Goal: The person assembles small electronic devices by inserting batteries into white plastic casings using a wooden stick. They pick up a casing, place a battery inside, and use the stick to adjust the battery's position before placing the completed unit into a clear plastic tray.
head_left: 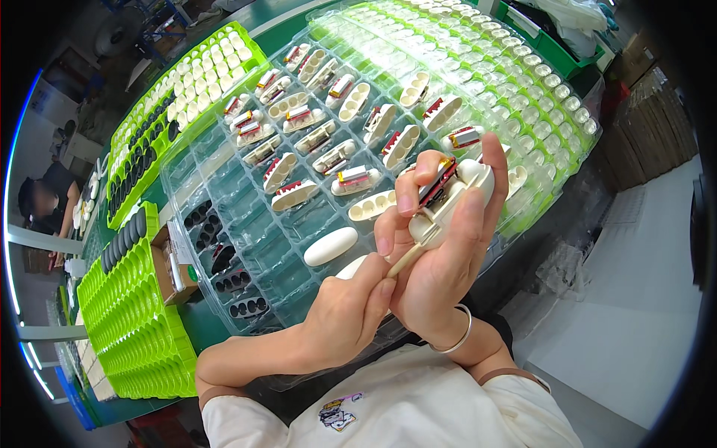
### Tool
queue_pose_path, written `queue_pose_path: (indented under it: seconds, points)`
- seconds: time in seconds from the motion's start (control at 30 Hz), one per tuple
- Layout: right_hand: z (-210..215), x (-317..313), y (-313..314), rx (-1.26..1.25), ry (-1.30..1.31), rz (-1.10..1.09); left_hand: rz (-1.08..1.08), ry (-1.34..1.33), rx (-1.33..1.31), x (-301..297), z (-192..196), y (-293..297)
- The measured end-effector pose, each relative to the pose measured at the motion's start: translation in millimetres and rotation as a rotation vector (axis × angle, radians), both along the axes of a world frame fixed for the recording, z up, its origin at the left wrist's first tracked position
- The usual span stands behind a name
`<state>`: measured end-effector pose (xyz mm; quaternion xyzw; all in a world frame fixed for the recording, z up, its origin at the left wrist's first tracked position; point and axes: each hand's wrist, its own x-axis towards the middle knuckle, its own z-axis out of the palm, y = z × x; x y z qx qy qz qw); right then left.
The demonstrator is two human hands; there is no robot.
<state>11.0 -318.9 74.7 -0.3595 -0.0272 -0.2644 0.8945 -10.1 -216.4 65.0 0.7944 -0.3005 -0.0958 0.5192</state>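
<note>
My right hand (441, 276), with a bracelet at its wrist, is closed around a cream oval housing (437, 224). A small part with red, dark and metallic areas (439, 185) sits at the housing's upper side, under my right fingertips. My left hand (347, 310) pinches a thin beige stick (407, 259), whose far end meets the lower end of the housing. Below both hands lies a clear compartment tray (280, 257) with several cream housings, many with red and silver parts in them. A smooth white oval shell (331, 246) rests in the tray beside my left hand.
Black parts (231, 281) fill compartments at the tray's left. Farther left are a green ridged tray (138, 328) and a small cardboard box (172, 265). Green trays of white and black pieces (209, 71) stand behind. Clear-covered trays (463, 52) spread at the back right. Another person (56, 198) sits far left.
</note>
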Motion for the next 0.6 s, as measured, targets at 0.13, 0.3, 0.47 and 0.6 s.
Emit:
queue_pose_path:
  seconds: [0.13,0.3,0.47,0.6]
  points:
    - [-0.8,-0.9,-1.5,-0.045,-0.024,0.022,0.003,0.003,-0.012,-0.9,-0.9,0.5]
    - [-8.1,-3.5,0.6,-0.242,-0.04,0.008,0.018,-0.004,0.025,-0.6,4.6,0.5]
    - [-13.4,-6.4,3.1,-0.284,-0.03,0.021,0.001,-0.014,0.035,-0.1,9.4,1.2]
    - [-14.8,-6.4,3.1,-0.265,-0.012,0.019,-0.011,0.024,0.028,2.0,6.3,1.7]
